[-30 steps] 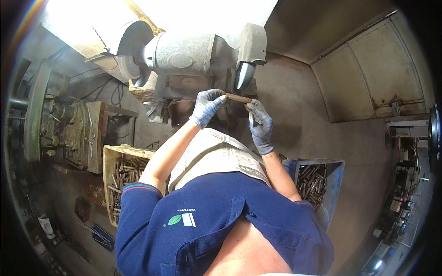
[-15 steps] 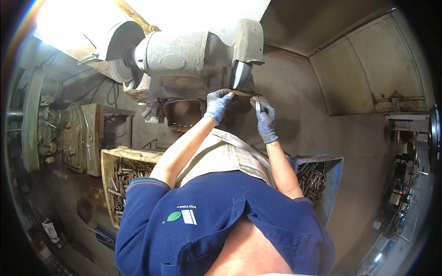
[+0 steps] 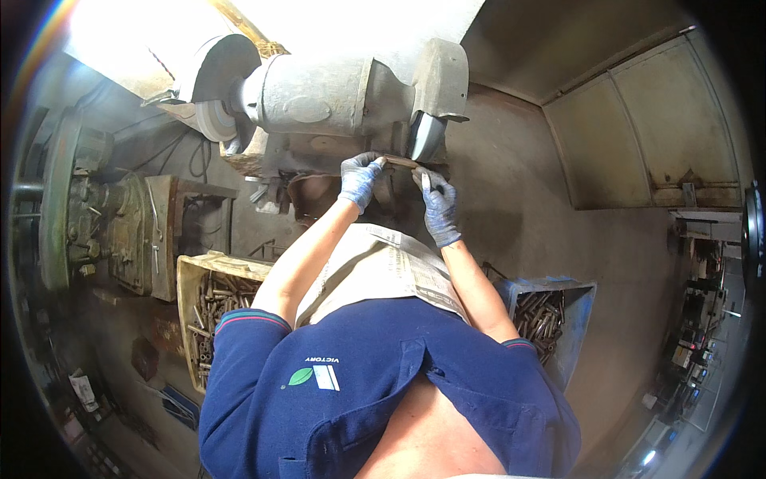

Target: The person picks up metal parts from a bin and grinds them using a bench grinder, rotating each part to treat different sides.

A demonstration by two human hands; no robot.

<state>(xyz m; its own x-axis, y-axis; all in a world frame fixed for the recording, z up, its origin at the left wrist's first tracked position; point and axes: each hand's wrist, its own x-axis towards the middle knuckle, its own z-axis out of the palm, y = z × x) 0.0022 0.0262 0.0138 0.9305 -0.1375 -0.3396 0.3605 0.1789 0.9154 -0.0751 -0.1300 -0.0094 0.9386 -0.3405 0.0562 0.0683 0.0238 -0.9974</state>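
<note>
A short brownish metal rod (image 3: 399,161) spans the gap between my two hands, just below the right grinding wheel (image 3: 428,137) of a grey bench grinder (image 3: 311,96). My left hand (image 3: 361,182), in a blue-and-grey work glove, pinches the rod's left end. At its right end, the gloved fingers of my right hand (image 3: 439,207) are closed on it. Whether the rod touches the wheel, I cannot tell. A pale cloth or paper apron (image 3: 375,267) covers my lap below the hands.
A cream crate (image 3: 188,311) of metal pieces stands at my left, and a blue-grey bin (image 3: 581,319) of similar pieces at my right. The grinder's other wheel (image 3: 214,121) is at the left. Farther left stands a greenish machine (image 3: 120,231); metal panels (image 3: 678,120) stand right.
Both hands have shifted left with the rod relative to the grinder, and the right hand has come closer to the left. The whole view has shifted slightly.
</note>
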